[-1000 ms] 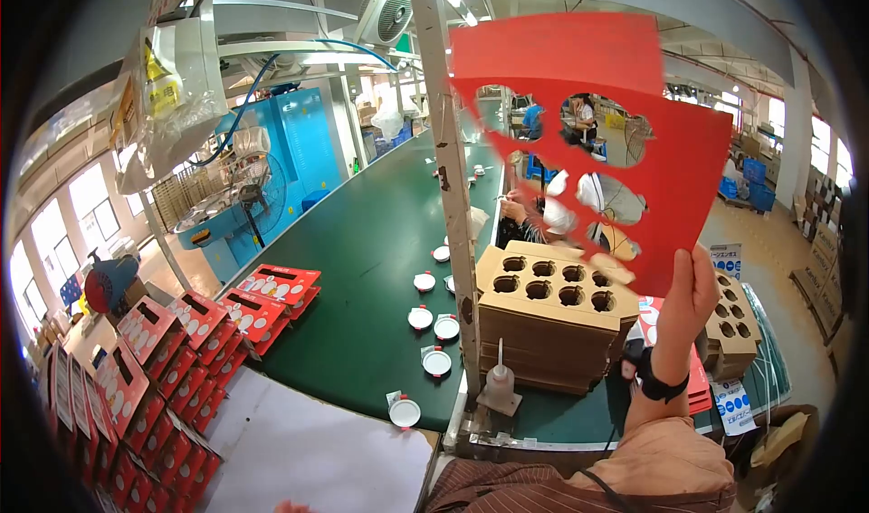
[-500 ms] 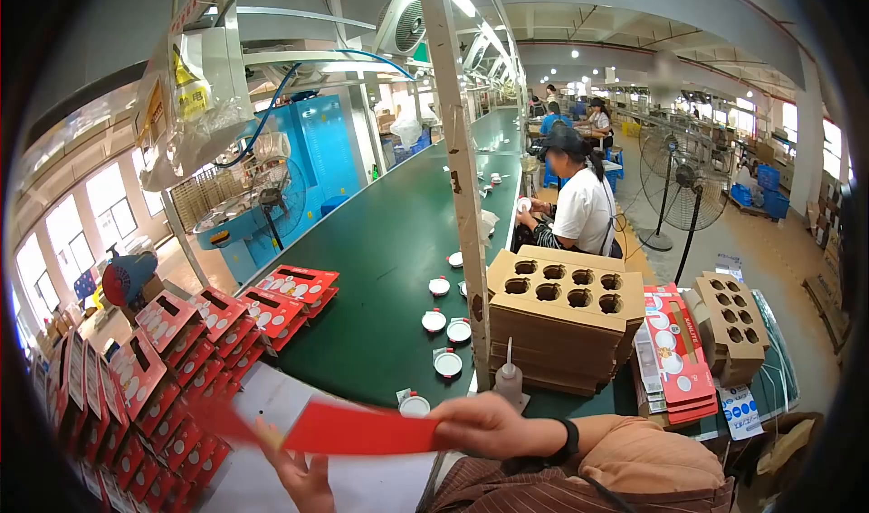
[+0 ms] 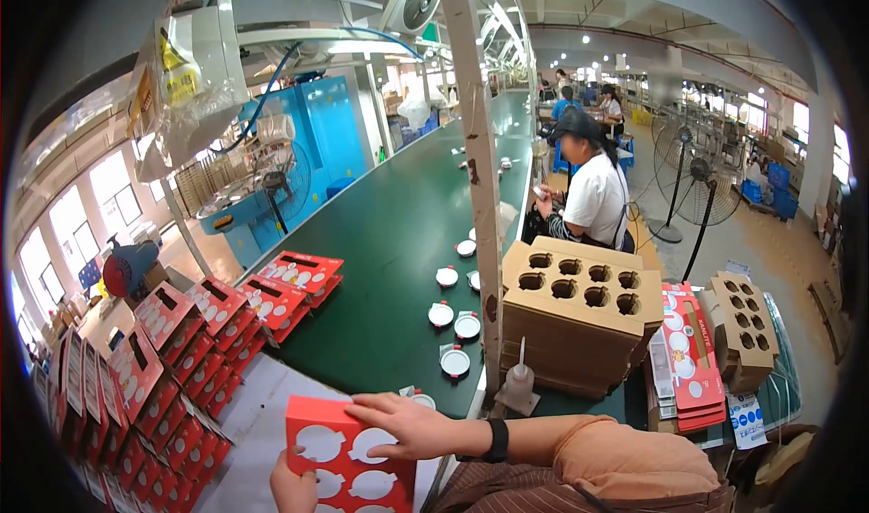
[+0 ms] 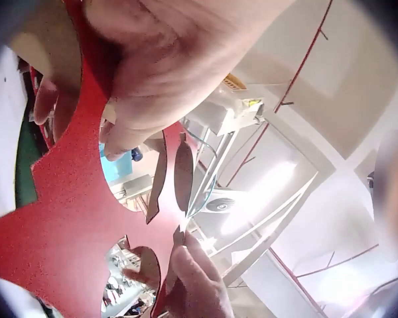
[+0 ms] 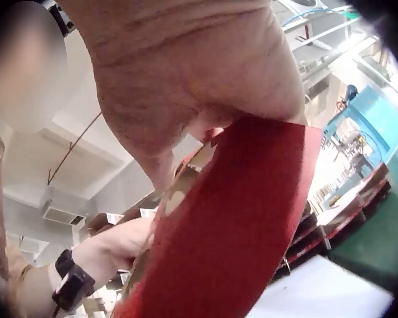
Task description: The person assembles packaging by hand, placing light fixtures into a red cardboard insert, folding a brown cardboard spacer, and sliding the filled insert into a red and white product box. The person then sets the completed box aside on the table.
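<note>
Your red cut-out card (image 3: 351,466) has swung from nearly edge-on to face-up, above the white bench (image 3: 272,400). Your left hand (image 3: 294,488), spread earlier, now grips its left side; your right hand (image 3: 412,427) pinches the far edge. Nearby: two brown cardboard stacks (image 3: 579,350), one squeeze bottle (image 3: 519,388).
</note>
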The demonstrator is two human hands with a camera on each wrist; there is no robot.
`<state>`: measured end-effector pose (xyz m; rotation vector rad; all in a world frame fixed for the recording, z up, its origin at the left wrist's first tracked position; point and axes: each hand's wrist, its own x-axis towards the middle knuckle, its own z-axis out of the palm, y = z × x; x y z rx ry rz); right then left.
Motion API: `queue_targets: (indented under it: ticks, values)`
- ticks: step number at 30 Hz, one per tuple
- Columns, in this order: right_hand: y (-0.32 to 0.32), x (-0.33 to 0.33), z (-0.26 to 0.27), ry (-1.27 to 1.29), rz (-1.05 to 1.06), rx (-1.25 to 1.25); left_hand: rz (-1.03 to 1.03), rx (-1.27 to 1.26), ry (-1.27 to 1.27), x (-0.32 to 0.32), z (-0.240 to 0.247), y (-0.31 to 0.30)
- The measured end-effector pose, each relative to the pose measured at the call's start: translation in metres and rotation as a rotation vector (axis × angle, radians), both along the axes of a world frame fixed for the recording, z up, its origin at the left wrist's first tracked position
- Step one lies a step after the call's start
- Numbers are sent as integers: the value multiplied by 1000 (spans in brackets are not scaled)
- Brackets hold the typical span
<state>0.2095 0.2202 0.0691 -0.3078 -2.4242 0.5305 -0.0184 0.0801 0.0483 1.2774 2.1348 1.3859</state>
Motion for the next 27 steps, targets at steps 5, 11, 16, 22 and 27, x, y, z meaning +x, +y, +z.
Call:
queue_targets:
  ticks: [5,11,16,22,27]
  values:
    - [13,-22,-55,-271,56,-606,23,-235,229,2,-19,4]
    - [22,-17,-128,-231,45,-782,28,-618,351,-32,-55,-17]
    - [86,6,-142,-396,-636,-286,29,-786,194,-41,-108,-15]
    - [97,-11,-160,-530,-676,-481,16,-580,473,-25,-109,-9]
    - [81,-26,-169,-117,-413,-841,-219,-151,347,11,-86,14]
